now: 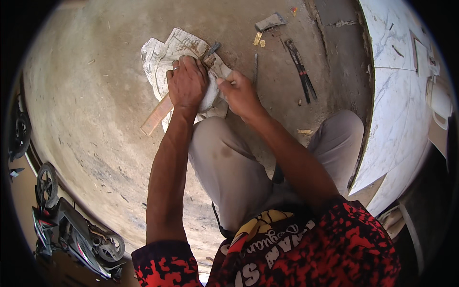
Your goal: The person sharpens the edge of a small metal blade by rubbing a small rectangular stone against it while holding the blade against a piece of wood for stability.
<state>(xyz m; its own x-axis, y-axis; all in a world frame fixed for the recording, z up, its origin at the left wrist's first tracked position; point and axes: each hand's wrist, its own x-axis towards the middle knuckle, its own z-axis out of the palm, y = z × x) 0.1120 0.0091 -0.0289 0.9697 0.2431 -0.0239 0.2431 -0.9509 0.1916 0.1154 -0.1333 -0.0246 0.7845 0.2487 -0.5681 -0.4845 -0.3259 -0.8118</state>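
A crumpled, stained white woven sack [158,55] lies bunched on the concrete floor in front of my knees. My left hand [187,83] presses down on it with curled fingers, gripping the fabric. From under that hand a flat wooden piece [158,115] sticks out toward the lower left. Beyond the knuckles a brown, rough bit [209,60] and a dark grey tip [214,48] show; whether they join the wood is hidden. My right hand [240,94] is closed, pinching the sack's right edge between thumb and fingers.
Right of the sack lie black-handled pincers [300,71] with red bands, a thin grey rod [256,68] and a grey block-like piece [270,22]. Small yellow scraps [258,38] are near it. White marble-look tiles [394,95] border the right; a motorcycle [76,234] stands lower left.
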